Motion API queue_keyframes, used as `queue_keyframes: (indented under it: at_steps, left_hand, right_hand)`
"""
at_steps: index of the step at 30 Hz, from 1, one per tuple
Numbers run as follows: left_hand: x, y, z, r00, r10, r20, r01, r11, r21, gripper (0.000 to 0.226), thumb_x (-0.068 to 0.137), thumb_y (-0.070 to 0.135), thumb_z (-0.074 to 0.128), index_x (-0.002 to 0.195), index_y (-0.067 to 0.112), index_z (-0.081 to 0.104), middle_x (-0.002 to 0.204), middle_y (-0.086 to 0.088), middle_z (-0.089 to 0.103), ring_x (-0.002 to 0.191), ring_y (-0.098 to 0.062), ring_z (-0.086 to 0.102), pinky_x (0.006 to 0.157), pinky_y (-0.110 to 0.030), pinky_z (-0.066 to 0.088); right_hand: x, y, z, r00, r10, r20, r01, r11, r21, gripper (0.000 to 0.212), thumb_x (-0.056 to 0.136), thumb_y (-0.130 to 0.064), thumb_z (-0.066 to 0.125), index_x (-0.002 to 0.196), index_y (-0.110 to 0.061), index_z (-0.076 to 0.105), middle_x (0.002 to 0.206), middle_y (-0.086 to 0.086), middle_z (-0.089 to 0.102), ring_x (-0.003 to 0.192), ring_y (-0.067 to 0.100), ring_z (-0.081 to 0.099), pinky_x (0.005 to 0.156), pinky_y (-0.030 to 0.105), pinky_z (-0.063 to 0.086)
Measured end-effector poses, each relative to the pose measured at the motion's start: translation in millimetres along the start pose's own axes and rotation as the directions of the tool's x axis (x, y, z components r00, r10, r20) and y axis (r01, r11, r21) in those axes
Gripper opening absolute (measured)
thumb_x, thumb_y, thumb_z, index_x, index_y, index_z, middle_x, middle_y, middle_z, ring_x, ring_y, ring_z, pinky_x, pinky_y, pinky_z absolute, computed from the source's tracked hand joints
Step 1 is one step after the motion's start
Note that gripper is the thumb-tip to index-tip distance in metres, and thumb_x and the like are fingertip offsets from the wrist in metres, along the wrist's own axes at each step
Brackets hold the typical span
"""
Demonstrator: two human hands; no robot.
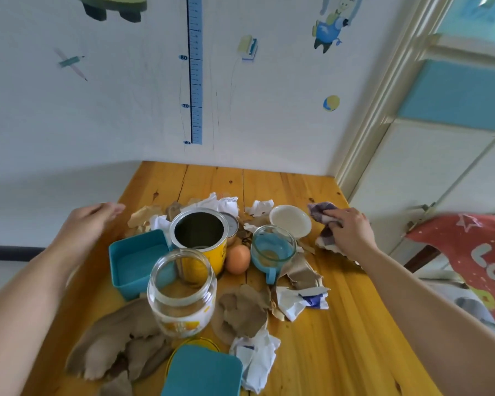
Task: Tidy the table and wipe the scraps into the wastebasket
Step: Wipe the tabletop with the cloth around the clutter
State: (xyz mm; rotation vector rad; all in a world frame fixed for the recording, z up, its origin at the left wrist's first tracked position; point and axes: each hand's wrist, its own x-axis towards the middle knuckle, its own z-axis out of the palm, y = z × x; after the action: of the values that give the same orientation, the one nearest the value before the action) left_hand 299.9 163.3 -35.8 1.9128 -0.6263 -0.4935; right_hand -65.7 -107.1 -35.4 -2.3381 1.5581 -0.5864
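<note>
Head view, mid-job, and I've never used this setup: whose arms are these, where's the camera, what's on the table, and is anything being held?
There is no machine here. These are a person's two bare hands, filmed by one wide-angle camera worn on the head and looking down. The wooden table holds an open yellow tin, a glass jar, an egg, a glass cup, a white dish, a blue box, a blue lid and torn paper scraps. The right hand grips a checked cloth beside the dish. The left hand hovers open, holding nothing. No wastebasket shows.

Wooden table [355,338] before me: paper scraps [246,312], tin [219,258], jar [180,295], teal box [137,258], lid [203,372], egg [237,259], mug [273,247], saucer [290,220], cloth [317,211].
</note>
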Motion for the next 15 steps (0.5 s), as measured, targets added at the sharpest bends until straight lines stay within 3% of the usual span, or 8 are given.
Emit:
queue_keyframes:
  at_steps: [3, 7, 9, 11, 15]
  left_hand:
    - [-6, 21, -5, 0.984, 0.072, -0.165, -0.094, 0.987, -0.128, 0.028, 0.091, 0.028, 0.05, 0.113, 0.017, 0.063, 0.112, -0.003, 0.062, 0.112, -0.018, 0.055, 0.097, -0.031, 0.037]
    - [-43, 75, 0, 0.916, 0.254, -0.31, -0.313, 0.936, -0.158, 0.025, 0.086, 0.027, 0.057, 0.103, 0.013, 0.067, 0.092, -0.006, 0.063, 0.089, -0.014, 0.055, 0.075, -0.022, 0.039]
    - [-79, 102, 16, 0.883, 0.386, -0.267, -0.421, 0.903, -0.087, 0.022, 0.088, 0.027, 0.056, 0.104, 0.017, 0.067, 0.09, 0.002, 0.064, 0.081, -0.003, 0.056, 0.072, -0.016, 0.04]
    - [-115, 118, 37, 0.852, 0.5, -0.157, -0.504, 0.863, 0.013, 0.026, 0.09, 0.029, 0.054, 0.109, 0.017, 0.066, 0.097, 0.01, 0.064, 0.085, 0.006, 0.056, 0.079, -0.014, 0.042]
    - [-173, 121, 88, 0.766, 0.641, 0.035, -0.64, 0.759, 0.12, 0.028, 0.09, 0.026, 0.054, 0.112, 0.014, 0.065, 0.109, 0.009, 0.064, 0.098, 0.001, 0.055, 0.084, -0.004, 0.041]
  right_hand:
    - [-23, 2, -4, 1.0, 0.017, 0.016, -0.016, 1.0, -0.025, 0.031, 0.092, -0.018, 0.048, 0.117, -0.027, 0.063, 0.123, 0.006, 0.055, 0.111, 0.027, 0.048, 0.091, 0.038, 0.041]
    - [-55, 3, -3, 0.997, 0.025, 0.067, -0.021, 0.998, -0.064, 0.03, 0.092, -0.022, 0.047, 0.118, -0.028, 0.062, 0.123, 0.005, 0.054, 0.113, 0.026, 0.045, 0.093, 0.037, 0.039]
    - [-68, 1, -3, 0.996, 0.04, 0.075, -0.033, 0.996, -0.088, 0.031, 0.092, -0.023, 0.047, 0.119, -0.029, 0.061, 0.123, 0.006, 0.053, 0.113, 0.027, 0.044, 0.091, 0.036, 0.038]
    - [-80, -1, -3, 0.995, 0.058, 0.077, -0.05, 0.993, -0.103, 0.032, 0.093, -0.025, 0.045, 0.121, -0.03, 0.059, 0.124, 0.007, 0.052, 0.114, 0.028, 0.043, 0.09, 0.036, 0.037]
    - [-98, 0, -7, 0.994, 0.068, 0.086, -0.059, 0.993, -0.101, 0.034, 0.094, -0.028, 0.043, 0.125, -0.031, 0.056, 0.125, 0.007, 0.051, 0.116, 0.027, 0.042, 0.091, 0.037, 0.037]
